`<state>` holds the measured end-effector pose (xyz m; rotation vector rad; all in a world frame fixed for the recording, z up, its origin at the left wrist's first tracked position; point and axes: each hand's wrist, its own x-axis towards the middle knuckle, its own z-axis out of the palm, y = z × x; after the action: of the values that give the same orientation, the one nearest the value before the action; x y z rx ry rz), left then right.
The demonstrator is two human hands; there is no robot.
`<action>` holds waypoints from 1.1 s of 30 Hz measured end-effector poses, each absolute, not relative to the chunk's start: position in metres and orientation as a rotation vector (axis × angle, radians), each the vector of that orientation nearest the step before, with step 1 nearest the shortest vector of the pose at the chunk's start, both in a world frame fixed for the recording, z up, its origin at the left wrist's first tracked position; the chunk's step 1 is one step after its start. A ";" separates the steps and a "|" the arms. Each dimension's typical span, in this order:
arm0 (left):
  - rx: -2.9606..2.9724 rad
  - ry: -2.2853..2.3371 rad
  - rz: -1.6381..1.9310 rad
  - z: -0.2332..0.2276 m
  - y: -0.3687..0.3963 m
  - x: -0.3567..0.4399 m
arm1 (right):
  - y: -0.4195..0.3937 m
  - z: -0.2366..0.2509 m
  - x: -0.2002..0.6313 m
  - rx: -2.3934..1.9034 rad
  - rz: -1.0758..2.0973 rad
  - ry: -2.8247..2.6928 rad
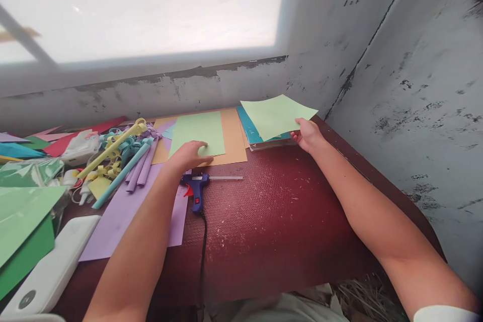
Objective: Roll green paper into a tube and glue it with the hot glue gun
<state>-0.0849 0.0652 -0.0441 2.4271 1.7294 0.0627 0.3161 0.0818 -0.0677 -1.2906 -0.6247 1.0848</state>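
The left hand (pixel 187 156) lies flat and open, palm down, pressing one light green sheet (pixel 198 133) on an orange sheet (pixel 232 136) near the far edge of the table (pixel 271 216). The right hand (pixel 307 135) pinches a second green sheet (pixel 277 114), lifted over the paper stack (pixel 260 138) at the far right corner. Both arms reach straight forward, with one blue glue gun (pixel 196 188) just below the left hand.

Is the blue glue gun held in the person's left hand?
No, the blue glue gun lies on the dark red table, while the left hand rests on a flat light green paper sheet.
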 end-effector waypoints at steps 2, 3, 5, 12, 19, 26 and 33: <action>2.443 1.751 0.053 -0.044 0.067 -0.085 | 0.082 -0.073 0.311 -1.313 1.103 -0.650; 2.449 1.762 0.064 -0.043 0.068 -0.084 | 0.082 -0.075 0.308 -1.323 1.112 -0.670; 2.455 1.768 0.098 -0.041 0.068 -0.082 | 0.081 -0.078 0.305 -1.344 1.122 -0.721; 2.393 1.843 0.328 -0.037 0.068 -0.077 | 0.076 -0.077 0.321 -1.516 0.828 -0.883; 2.403 1.930 0.219 -0.029 0.061 -0.070 | 0.071 -0.078 0.327 -1.996 0.252 -1.462; 2.518 1.687 0.081 -0.035 0.057 -0.070 | 0.067 -0.088 0.301 -1.992 0.035 -1.859; 2.486 1.716 0.070 -0.034 0.060 -0.067 | 0.065 -0.092 0.284 -1.751 0.198 -2.136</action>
<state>-0.0670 0.0600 -0.0337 2.4864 1.7162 0.0704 0.2836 0.0649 -0.0924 -1.7505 -2.1361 0.1984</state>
